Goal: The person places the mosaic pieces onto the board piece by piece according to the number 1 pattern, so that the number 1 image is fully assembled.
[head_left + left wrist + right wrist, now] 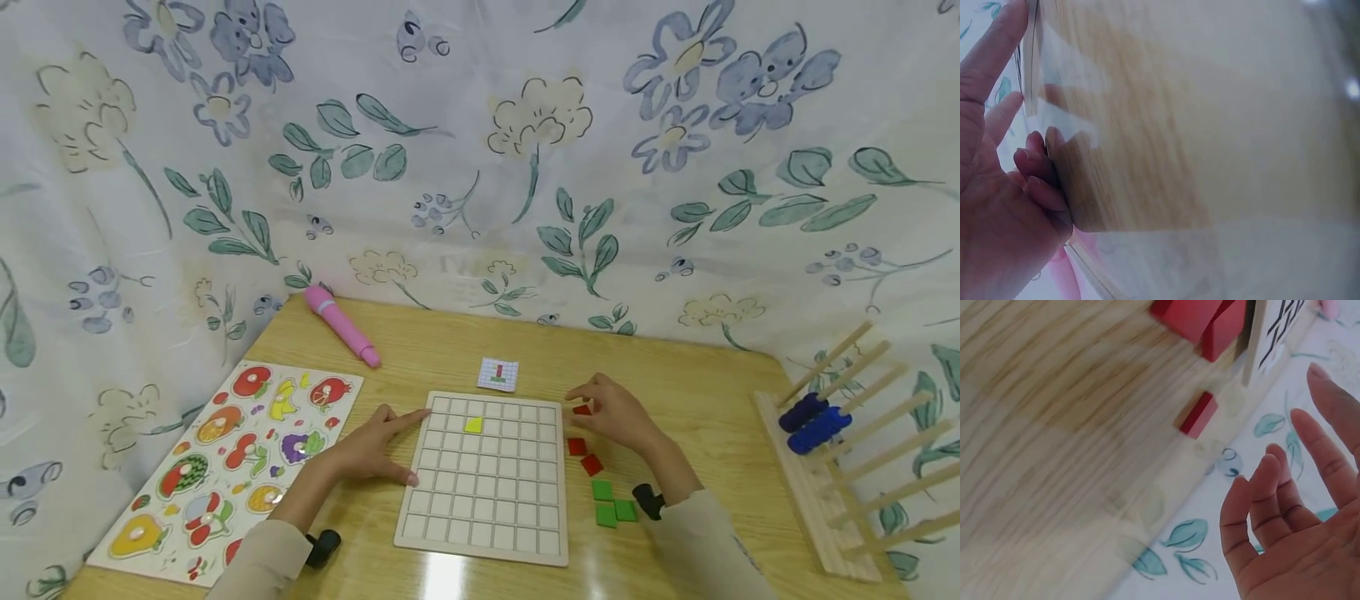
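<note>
A pale grid board point(487, 467) lies on the table with one yellow tile point(473, 426) in an upper-left cell. My left hand point(367, 446) rests at the board's left edge, thumb and index finger spread along it. Over the table by the board's upper right corner is my right hand point(611, 412), fingers loosely bent with nothing between them. A red tile point(582, 410) lies beneath it, partly hidden in the head view; the right wrist view shows that red tile point(1199, 415) apart from the fingers. Two more red tiles point(592, 464) and three green tiles point(602, 490) lie nearer the front.
Behind the board lies a small pattern card point(498, 374). A fruit puzzle board point(247, 467) is at the left, with a pink microphone-shaped toy point(341, 325) behind it. On the right stands a wooden peg rack point(817, 492) with blue beads point(819, 430). A flowered cloth point(480, 167) hangs behind the table.
</note>
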The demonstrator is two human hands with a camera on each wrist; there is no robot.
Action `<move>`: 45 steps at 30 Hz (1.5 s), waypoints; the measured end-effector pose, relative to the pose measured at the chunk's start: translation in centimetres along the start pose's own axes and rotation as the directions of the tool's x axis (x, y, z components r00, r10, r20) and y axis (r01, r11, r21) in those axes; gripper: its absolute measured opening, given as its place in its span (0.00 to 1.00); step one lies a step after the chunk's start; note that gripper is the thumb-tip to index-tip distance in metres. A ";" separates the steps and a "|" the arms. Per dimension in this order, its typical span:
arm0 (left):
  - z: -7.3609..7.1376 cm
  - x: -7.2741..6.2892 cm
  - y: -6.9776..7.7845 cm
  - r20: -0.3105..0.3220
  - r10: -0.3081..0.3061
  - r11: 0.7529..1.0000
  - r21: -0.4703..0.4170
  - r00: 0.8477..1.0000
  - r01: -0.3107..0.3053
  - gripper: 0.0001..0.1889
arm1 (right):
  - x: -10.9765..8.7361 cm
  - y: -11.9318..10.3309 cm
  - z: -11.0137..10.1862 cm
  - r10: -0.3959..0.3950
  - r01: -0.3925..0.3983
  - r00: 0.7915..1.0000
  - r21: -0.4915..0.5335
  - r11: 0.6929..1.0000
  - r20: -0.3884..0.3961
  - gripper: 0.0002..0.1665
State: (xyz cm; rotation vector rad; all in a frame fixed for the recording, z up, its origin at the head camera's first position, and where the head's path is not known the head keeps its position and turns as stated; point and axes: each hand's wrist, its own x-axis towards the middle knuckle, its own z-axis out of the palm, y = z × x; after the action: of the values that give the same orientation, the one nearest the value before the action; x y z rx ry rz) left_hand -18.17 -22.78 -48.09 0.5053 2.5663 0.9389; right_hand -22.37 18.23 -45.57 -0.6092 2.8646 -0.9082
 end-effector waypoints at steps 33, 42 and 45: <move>0.3 0.1 -0.2 0.014 0.008 1.000 0.011 1.000 -0.009 0.55 | -0.9 3.7 -0.2 0.051 -0.052 0.998 0.067 0.996 0.028 0.25; 0.5 0.1 -0.5 0.007 -0.007 1.000 0.017 1.000 0.006 0.55 | -0.6 3.8 0.3 0.078 -0.081 0.996 0.076 0.994 0.051 0.25; 0.4 0.1 -0.3 0.010 -0.014 1.000 0.018 1.000 0.013 0.55 | -0.7 3.7 0.4 0.071 -0.074 0.997 0.067 0.995 0.039 0.24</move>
State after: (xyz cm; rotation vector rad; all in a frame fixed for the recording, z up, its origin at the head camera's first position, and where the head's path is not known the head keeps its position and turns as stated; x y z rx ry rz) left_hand -18.11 -22.78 -48.62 0.4957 2.5685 0.9071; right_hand -22.97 21.05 -48.08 -0.5060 2.7909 -0.9690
